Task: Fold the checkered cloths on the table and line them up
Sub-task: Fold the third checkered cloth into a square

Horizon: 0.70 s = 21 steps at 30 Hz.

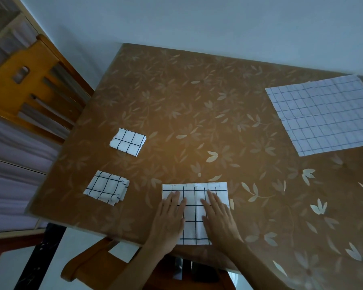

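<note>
A half-folded white cloth with a dark grid (194, 212) lies at the table's near edge. My left hand (169, 220) and my right hand (219, 218) both press flat on it, fingers spread, side by side. Two small folded checkered cloths rest to the left: one (107, 187) near the left edge, another (127, 141) farther back. A large unfolded cloth with a fine blue grid (323, 114) lies flat at the far right.
The brown table with a leaf pattern (197, 105) stands against a pale wall. A wooden chair (27, 84) stands at the far left, and another chair's back (88, 258) sits below the near edge.
</note>
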{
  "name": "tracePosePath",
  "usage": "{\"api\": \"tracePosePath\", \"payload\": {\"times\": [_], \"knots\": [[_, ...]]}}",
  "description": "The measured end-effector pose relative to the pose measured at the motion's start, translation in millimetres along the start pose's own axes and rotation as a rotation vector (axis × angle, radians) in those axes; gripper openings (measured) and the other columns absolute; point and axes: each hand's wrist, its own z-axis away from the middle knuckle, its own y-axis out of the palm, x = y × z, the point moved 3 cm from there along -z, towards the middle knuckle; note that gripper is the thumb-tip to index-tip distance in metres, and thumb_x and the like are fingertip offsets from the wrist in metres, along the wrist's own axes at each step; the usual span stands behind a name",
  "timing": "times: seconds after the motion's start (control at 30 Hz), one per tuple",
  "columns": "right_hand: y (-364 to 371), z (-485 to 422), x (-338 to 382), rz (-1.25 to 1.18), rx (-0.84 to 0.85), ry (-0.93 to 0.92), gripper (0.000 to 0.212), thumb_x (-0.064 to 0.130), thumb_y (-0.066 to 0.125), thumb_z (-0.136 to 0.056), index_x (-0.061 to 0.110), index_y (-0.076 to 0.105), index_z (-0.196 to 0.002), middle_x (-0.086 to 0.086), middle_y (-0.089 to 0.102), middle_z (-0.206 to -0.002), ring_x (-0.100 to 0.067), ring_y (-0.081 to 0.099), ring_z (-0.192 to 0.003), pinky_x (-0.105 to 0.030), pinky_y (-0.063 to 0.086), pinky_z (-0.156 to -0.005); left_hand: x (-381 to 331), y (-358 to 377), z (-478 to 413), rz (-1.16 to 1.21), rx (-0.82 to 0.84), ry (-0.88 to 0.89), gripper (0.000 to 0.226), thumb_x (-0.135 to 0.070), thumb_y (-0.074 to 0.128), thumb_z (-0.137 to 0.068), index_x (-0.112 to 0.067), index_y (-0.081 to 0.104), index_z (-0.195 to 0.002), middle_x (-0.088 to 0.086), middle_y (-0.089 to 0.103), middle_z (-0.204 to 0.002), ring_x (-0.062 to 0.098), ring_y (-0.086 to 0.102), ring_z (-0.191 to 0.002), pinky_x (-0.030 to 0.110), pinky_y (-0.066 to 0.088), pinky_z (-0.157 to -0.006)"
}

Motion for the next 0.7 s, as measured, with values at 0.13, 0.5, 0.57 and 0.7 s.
{"api": "tracePosePath", "payload": {"times": [0.13, 0.5, 0.57, 0.7], "knots": [[13.1, -7.3, -2.7, 0.020, 0.103, -0.014, 0.060, 0.041, 0.038, -0.090, 0.013, 0.045, -0.143, -0.014, 0.041, -0.153, -0.030, 0.043, -0.139, -0.045, 0.043, -0.107, 12.6, 11.9, 0.6, -0.012, 0.112, -0.102, 0.065, -0.047, 0.028, -0.100, -0.018, 0.013, -0.156, 0.011, 0.015, -0.165, 0.028, 0.017, -0.152, 0.047, 0.033, -0.117], [17.2, 2.3, -33.2, 0.049, 0.142, 0.012, 0.074, 0.061, 0.023, -0.099, 0.015, 0.017, -0.157, -0.011, 0.012, -0.165, -0.026, 0.013, -0.151, -0.043, 0.012, -0.119, 26.7, 15.7, 11.5, -0.049, 0.136, -0.223, 0.081, -0.072, 0.025, -0.095, -0.028, 0.001, -0.159, 0.015, -0.005, -0.166, 0.034, -0.001, -0.154, 0.057, 0.012, -0.121], [16.3, 3.6, -34.0, 0.045, 0.160, 0.009, 0.073, 0.061, 0.019, -0.100, 0.015, 0.015, -0.158, -0.011, 0.010, -0.165, -0.026, 0.012, -0.152, -0.043, 0.011, -0.118, 25.7, 14.6, 11.2, -0.048, 0.148, -0.218, 0.081, -0.073, 0.024, -0.095, -0.028, 0.001, -0.159, 0.016, -0.006, -0.166, 0.035, -0.001, -0.153, 0.058, 0.015, -0.121], [9.5, 7.4, -33.4, -0.003, 0.109, 0.036, 0.070, 0.059, 0.019, -0.101, 0.016, 0.022, -0.156, -0.011, 0.013, -0.164, -0.027, 0.013, -0.152, -0.043, 0.011, -0.120, 24.9, 8.8, 10.2, 0.001, 0.161, -0.232, 0.081, -0.073, 0.017, -0.096, -0.026, -0.003, -0.159, 0.014, -0.011, -0.166, 0.032, -0.003, -0.154, 0.056, 0.013, -0.121]]}}
